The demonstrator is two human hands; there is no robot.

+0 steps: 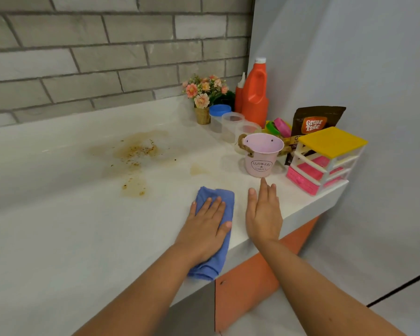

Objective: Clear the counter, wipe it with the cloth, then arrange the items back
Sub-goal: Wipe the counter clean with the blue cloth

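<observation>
Right now my left hand (207, 221) lies flat on the blue cloth (226, 200), fingers straight and pressing it onto the white bench (58, 226). The cloth sits at the front edge, its near end hanging just over. My right hand (262, 212) rests beside it, apart from the cloth, fingers straight and together, holding nothing, its middle fingertip just short of the pink "Flowers & Garden" bucket (262, 157).

Brown stains with crumbs (136, 151) spread across the middle of the bench, toward the back edge. Left of the cloth the white surface runs wide.

At the right end stand the bucket, a small drawer organiser (325, 161) tight on the front right corner, a Great Taste pouch (313, 122), clear jars (230, 124), an orange bottle (255, 98) and a pot of flowers (204, 93) against the back edge.
</observation>
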